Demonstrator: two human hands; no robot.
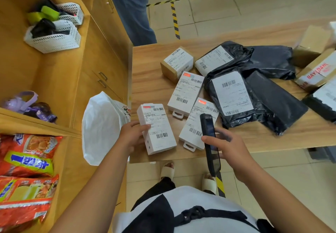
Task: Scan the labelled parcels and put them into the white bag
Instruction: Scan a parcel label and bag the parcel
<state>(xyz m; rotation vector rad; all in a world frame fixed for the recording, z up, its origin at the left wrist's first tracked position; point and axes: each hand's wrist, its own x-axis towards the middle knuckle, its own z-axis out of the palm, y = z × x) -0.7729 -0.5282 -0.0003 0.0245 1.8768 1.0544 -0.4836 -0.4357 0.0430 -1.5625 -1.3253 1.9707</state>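
- Scanner (211,142), slim and dark, sits in the right hand (231,147), fingers curled round its lower half. Its top end points away from the person, over a second box (195,129) lying flat.
- Left hand (132,136) grasps the box (156,129) by its left long edge, thumb on the label. Whether the box is lifted or rests on the table (149,80) cannot be told.
- The box lies just left of the scanner, not touching it. Its long axis runs away from the person, far end leaning a little left. It has a barcode at each end, and the near one is closer to the scanner. The scan likely calls for turning the scanner left or swinging the box right.
- The bag (101,129) stands off the table's left edge, just left of the left hand. That hand is the nearer one, so the drop should be a short move leftward.
- Beyond lie a third box (185,92), a brown box (177,63) and black mailers (234,94), labels up. They look to be waiting their turn.
- Cartons (314,65) sit at the far right.
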